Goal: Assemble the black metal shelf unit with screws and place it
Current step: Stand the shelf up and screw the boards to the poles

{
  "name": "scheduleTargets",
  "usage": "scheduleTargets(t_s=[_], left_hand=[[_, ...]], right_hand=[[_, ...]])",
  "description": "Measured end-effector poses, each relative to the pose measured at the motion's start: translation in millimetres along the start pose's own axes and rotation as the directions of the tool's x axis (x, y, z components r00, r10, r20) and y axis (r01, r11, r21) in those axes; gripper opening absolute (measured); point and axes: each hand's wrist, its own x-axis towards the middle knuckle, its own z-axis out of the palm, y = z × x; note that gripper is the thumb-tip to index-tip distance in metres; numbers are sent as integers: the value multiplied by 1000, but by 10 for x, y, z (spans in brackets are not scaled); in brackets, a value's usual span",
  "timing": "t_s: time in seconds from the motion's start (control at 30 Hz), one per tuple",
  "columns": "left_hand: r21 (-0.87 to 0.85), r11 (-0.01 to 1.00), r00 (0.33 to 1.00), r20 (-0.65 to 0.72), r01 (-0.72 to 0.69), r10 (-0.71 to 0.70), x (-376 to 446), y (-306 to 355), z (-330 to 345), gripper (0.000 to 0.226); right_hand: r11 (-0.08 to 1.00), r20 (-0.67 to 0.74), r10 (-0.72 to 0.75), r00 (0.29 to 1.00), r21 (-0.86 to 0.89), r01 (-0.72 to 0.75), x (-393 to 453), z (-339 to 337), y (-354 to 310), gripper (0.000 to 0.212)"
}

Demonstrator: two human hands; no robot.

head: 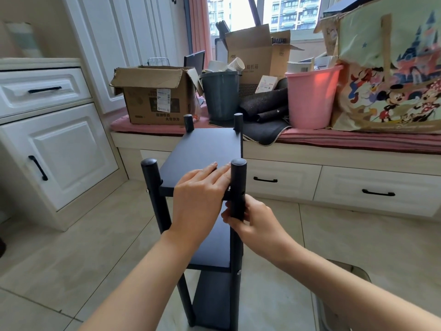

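Note:
The black shelf unit point(202, 149) stands upright on the tiled floor in front of me, with several round posts and three dark boards. My left hand point(198, 194) lies on the near edge of the top board, fingers straight and flat on its surface. My right hand point(248, 218) grips the near right post point(238, 187) just below the top board, fingers curled round it. A small hole shows in that post beside the board's edge. A screw head point(238, 272) sits lower on the same post. No loose screw or tool is visible.
A window bench point(334, 139) with drawers runs behind the shelf, loaded with a cardboard box point(155, 96), a grey bin point(220, 96), a pink bucket point(310, 96) and a cartoon bag point(391, 75). White cabinets point(55, 149) stand left. A chair edge point(343, 278) is at lower right.

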Motion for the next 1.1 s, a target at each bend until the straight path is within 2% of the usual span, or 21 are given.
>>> scheduleTargets(t_s=[0.2,0.37,0.67,0.77,0.93,1.0,1.1], left_hand=[[1,1000,992,127,-9,9,-42,-39,-130,58],[-11,998,979,195,68,-65,-152,-72,-222,66],[-247,943,941,308,222,-140,-181,-47,-310,65],[-273,934,941,305,232,-145,-186,-51,-318,71],[-285,930,947,287,231,-147,-200,-37,-306,81],[-292,927,951,266,237,-159,-204,-39,-295,81],[-291,923,955,227,252,-189,-210,-46,-264,79]], right_hand=[[999,54,24,998,42,-26,-10,-118,43,19],[998,58,34,998,54,-37,-27,-224,50,17],[996,46,-78,996,-45,80,-64,-217,36,26],[992,29,-112,993,-55,113,-72,-179,36,27],[975,8,-212,977,-63,212,-119,-82,-5,9],[971,2,-228,974,-79,227,-123,-45,-28,12],[969,-13,-227,974,-104,225,-113,-4,-57,29]])
